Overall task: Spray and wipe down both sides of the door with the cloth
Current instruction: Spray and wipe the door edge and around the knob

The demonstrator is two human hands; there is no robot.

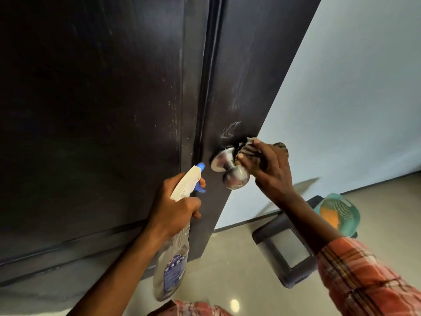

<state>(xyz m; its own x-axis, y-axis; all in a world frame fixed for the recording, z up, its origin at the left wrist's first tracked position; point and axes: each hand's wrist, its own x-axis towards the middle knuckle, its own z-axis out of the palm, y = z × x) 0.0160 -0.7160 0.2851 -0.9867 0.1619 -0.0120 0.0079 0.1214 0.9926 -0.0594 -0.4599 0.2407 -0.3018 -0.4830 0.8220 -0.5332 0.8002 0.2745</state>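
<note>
A dark brown door (102, 110) fills the left and middle of the head view, with pale streaks near its edge. A round steel knob (234, 176) sticks out low on the door. My right hand (268, 169) grips a striped cloth (247, 151) and presses it against the door just right of the knob's base. My left hand (175, 206) holds a clear spray bottle (173, 265) by its neck, a finger on the blue trigger. Its white head with a blue nozzle (200, 166) points at the door left of the knob.
A pale wall (353, 99) stands right of the door's edge. On the glossy tiled floor (239, 270) below lie a dark rectangular object with a grey panel (287, 249) and a teal basket with something orange inside (339, 213).
</note>
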